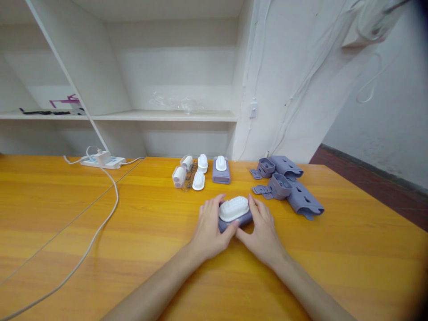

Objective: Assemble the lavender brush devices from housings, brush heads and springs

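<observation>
On the orange wooden table rests a purple block with a white bristled cap. My left hand cups its left side, fingers curled against it. My right hand presses on its right side, thumb meeting the left thumb at the front edge. Both hands grip the piece between them. Just behind it stands a second purple block with a white cap.
Several loose white caps and small rollers lie behind my hands. Purple housings and sleeves lie at the right. A white power strip with a cord runs along the left. White shelves stand against the wall.
</observation>
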Demonstrator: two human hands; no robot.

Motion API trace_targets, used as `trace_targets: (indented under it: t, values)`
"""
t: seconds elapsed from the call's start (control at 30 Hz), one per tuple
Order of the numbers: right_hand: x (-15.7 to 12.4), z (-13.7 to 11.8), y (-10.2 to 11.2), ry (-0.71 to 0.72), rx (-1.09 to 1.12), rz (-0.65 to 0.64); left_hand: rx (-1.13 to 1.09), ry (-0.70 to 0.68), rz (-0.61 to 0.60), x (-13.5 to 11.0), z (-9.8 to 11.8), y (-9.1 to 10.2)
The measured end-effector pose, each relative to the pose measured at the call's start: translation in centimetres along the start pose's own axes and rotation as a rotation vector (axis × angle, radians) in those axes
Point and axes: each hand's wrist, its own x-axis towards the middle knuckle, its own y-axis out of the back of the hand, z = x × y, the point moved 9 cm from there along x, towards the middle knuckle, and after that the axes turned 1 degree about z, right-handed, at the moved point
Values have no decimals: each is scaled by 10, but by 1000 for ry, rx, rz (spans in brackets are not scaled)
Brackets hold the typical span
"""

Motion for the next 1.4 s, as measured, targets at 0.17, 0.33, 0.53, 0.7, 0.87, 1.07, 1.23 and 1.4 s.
trace_targets:
  t: [0.17,0.33,0.53,0.7,0.87,1.07,1.23,1.4]
  values:
    - [-4,-6,-5,86,8,-67,-57,153,11,0,-20,1]
    - [-11,-4,-12,63,25,-160,-224,115,-195,-1,-18,-8]
    - [-11,-2,-13,-60,51,-132,-257,-69,-268,-4,-9,-10]
    - [-5,-12,-1,-125,99,31,-218,-82,-242,-5,-10,-16]
    - [5,-17,5,-53,173,51,-170,-115,-204,-3,1,-11]
    - [9,-20,11,14,197,43,-135,-136,-178,-3,3,-11]
    - [10,-23,13,39,181,38,-112,-132,-180,-5,1,-13]
    - [9,-22,12,47,199,37,-99,-120,-195,-5,2,-12]
